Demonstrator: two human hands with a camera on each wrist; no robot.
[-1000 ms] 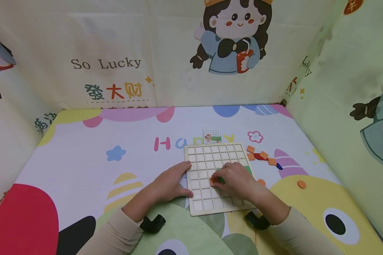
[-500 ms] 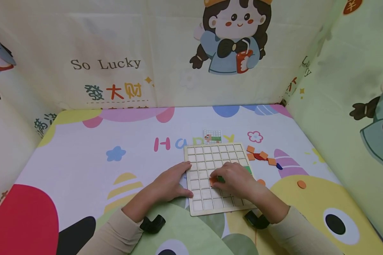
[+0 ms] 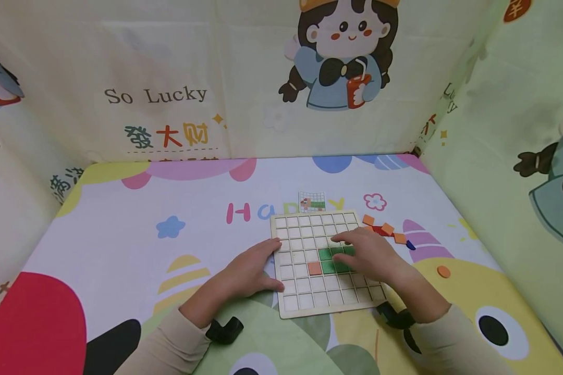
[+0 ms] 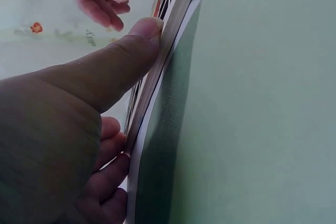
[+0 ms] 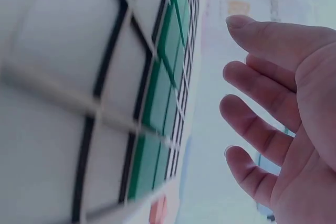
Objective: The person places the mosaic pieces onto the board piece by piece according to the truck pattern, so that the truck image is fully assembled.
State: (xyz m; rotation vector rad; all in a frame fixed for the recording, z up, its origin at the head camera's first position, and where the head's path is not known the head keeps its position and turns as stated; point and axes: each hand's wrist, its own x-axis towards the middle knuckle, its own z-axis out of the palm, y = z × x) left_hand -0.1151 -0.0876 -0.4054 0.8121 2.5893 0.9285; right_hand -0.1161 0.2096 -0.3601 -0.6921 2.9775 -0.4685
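A pale wooden grid board lies on the patterned cloth. Block-like green tiles fill adjoining cells toward its right side, partly hidden by my right hand. One orange square tile sits in a cell left of the green ones. My left hand rests against the board's left edge; in the left wrist view its thumb touches the rim. Above the green tiles hovers my right hand, with nothing held. Its parted, loosely bent fingers show apart from the board in the right wrist view.
Orange squares, a red piece and a dark blue piece lie loose right of the board. Farther right is an orange round piece. A small pattern card lies beyond the board's far edge.
My right hand has let go of the orange square, which stays in its cell, and has moved to the right, uncovering green tiles. My left hand has not moved.
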